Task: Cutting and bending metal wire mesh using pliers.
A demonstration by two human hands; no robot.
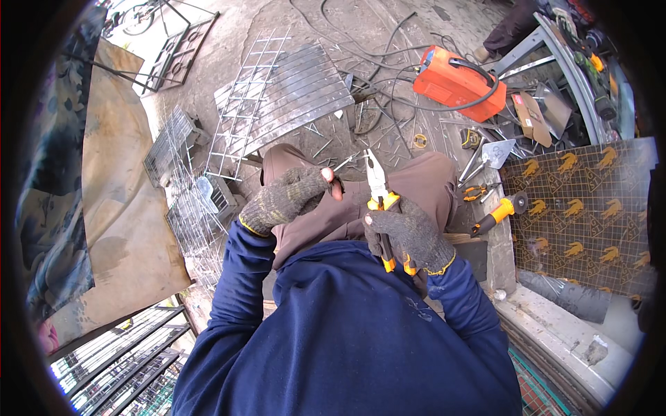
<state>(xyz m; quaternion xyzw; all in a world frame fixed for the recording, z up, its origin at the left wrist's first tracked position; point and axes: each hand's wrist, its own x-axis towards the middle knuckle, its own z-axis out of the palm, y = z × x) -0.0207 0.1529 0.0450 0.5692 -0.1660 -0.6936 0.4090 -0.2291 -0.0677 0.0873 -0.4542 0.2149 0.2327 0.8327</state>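
Pliers (379, 187) with orange-and-black handles stand upright in the right hand (409, 236), whose gloved fingers are curled tight around the handles; the steel nose points away from the person, above the lap. The left hand (288, 197), in a matching grey knit glove with a worn-through fingertip, is pressed together in a pinch on a short thin wire (347, 162) that runs toward the pliers' nose. Both hands hover over brown trousers (326, 215), the blue sleeves coming in from below.

On the concrete ahead lies a wire mesh panel (284, 97), with smaller mesh pieces (184, 180) stacked to the left. An orange welding machine (459, 84) sits farther off to the right, black cables looped around it. Near the right knee lie an angle grinder (499, 211) with an orange grip, a small pair of orange-handled cutters (475, 192) and a metal trowel (494, 154). To the far right a flat dark sheet (583, 215) carries a repeated golden animal print and a grid of pale lines. A brown folded cardboard piece (533, 118) rests beyond it.
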